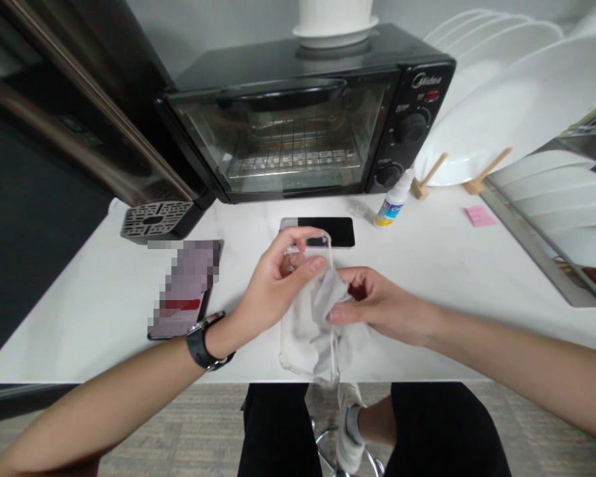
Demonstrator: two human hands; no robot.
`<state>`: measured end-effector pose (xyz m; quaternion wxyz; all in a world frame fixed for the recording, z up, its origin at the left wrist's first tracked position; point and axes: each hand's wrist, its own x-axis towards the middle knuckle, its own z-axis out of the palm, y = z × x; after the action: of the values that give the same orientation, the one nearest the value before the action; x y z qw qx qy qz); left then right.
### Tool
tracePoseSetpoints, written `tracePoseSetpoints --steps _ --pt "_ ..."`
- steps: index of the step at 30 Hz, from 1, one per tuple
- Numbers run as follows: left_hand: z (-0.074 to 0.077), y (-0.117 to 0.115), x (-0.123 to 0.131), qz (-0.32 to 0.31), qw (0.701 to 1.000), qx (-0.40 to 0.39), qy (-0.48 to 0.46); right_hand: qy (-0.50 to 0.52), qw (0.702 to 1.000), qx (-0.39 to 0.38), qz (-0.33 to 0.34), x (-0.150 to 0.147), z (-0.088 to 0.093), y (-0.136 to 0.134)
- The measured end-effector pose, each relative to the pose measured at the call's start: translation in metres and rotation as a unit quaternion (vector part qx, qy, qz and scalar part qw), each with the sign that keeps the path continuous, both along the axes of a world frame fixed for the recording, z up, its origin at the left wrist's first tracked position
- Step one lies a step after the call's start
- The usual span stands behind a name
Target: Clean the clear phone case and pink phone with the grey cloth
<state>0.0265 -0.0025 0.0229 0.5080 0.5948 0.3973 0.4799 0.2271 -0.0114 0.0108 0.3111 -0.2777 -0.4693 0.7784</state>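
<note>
My left hand (278, 285) pinches the top edge of a clear phone case (298, 351) and holds it upright over the white counter (427, 265). My right hand (372, 301) presses a white cloth (328, 311) against the inside of the case, fingers closed on the cloth. A black phone (322, 232) lies flat on the counter just behind my hands. A small white dropper bottle (395, 202) stands to the right of the phone, with a tiny clear cap (360, 210) beside it.
A black toaster oven (302, 126) stands at the back with a white dish on top. A second phone (186, 288) lies at the left. White plates (516, 112) lean in a rack at the right. A pink sticky note (479, 215) lies near them.
</note>
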Motion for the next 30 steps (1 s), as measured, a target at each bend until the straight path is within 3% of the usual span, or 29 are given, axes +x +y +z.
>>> tracePoseSetpoints --steps 3,5,11,13,15,17,20,22,24,26,30 --pt "-0.003 -0.008 0.003 -0.087 0.996 -0.016 0.012 0.024 0.994 -0.018 -0.101 0.002 -0.001 0.007" --pt "-0.005 -0.010 0.003 -0.080 0.997 -0.012 0.009 0.021 0.993 -0.036 -0.108 0.004 0.001 0.008" --pt "-0.003 0.002 -0.002 0.078 0.996 0.030 -0.039 -0.028 0.992 -0.060 0.111 0.002 0.007 -0.003" --pt "-0.001 0.005 -0.002 0.090 0.994 0.030 -0.048 -0.047 0.983 -0.077 0.159 0.001 0.008 -0.005" --pt "0.001 0.005 -0.002 0.071 0.997 0.018 -0.034 -0.045 0.983 -0.070 0.165 0.001 0.008 -0.004" --pt "0.002 0.001 0.000 0.010 1.000 -0.008 -0.017 -0.020 0.993 -0.042 0.108 0.002 0.007 -0.001" --pt "0.003 -0.007 0.003 -0.095 0.994 -0.045 -0.004 0.034 0.999 -0.009 -0.034 0.004 0.003 0.006" --pt "0.002 -0.011 0.004 -0.112 0.992 -0.050 0.009 0.051 0.995 -0.013 -0.089 0.004 0.000 0.010" --pt "0.001 -0.012 0.003 -0.082 0.996 -0.030 0.027 0.047 0.995 -0.016 -0.091 0.004 -0.001 0.011" --pt "-0.001 -0.010 0.001 -0.025 0.999 0.001 0.031 0.032 0.998 -0.008 -0.048 0.003 0.001 0.008" --pt "-0.002 -0.001 -0.002 0.069 0.997 0.022 -0.016 -0.031 0.991 -0.023 0.128 0.001 0.006 -0.002"
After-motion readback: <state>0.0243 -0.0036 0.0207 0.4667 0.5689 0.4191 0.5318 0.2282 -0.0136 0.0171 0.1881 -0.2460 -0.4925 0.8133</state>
